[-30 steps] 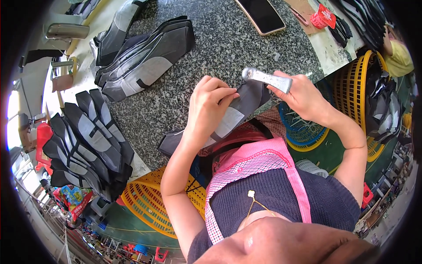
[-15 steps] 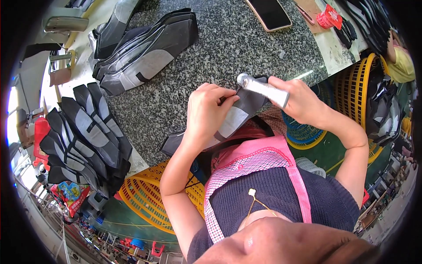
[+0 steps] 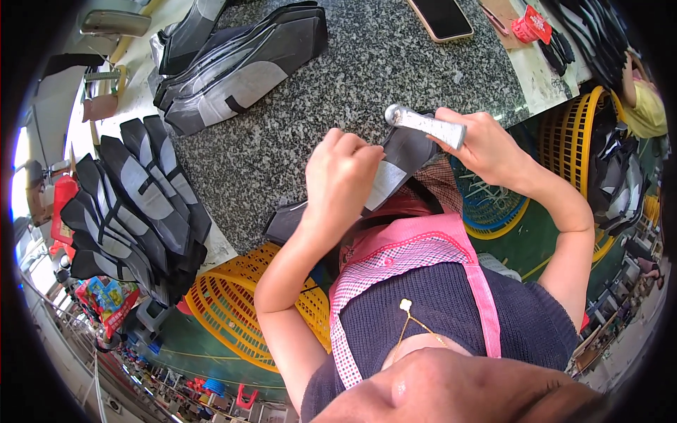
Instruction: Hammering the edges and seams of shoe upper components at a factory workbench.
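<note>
At the front edge of the speckled stone tabletop, a black-and-grey flat panel (image 3: 388, 185) of leather-like sheet lies bent over the edge, near my apron. My left hand (image 3: 342, 173) is over it, fingers curled and pinching its edge; the fingertips are partly hidden. My right hand (image 3: 490, 144) grips a hammer (image 3: 422, 127) with a silver metal head and a rounded end. The head is just above the panel's far end, and its handle is hidden in my fist. Whether the hammer touches the panel I cannot tell.
Stacked similar panels (image 3: 247, 77) lie at the far left, and more fan out (image 3: 144, 201) nearer on the left. A phone (image 3: 443, 17) and a red packet (image 3: 530, 27) sit at the back right. Yellow baskets (image 3: 236, 317) stand below the table. Another person's arm (image 3: 638, 99) shows at right.
My left hand has lifted and turned slightly, its knuckles now more upward over the panel. The hammer has tilted a little, staying near the panel's far end. The whole view has shifted slightly.
</note>
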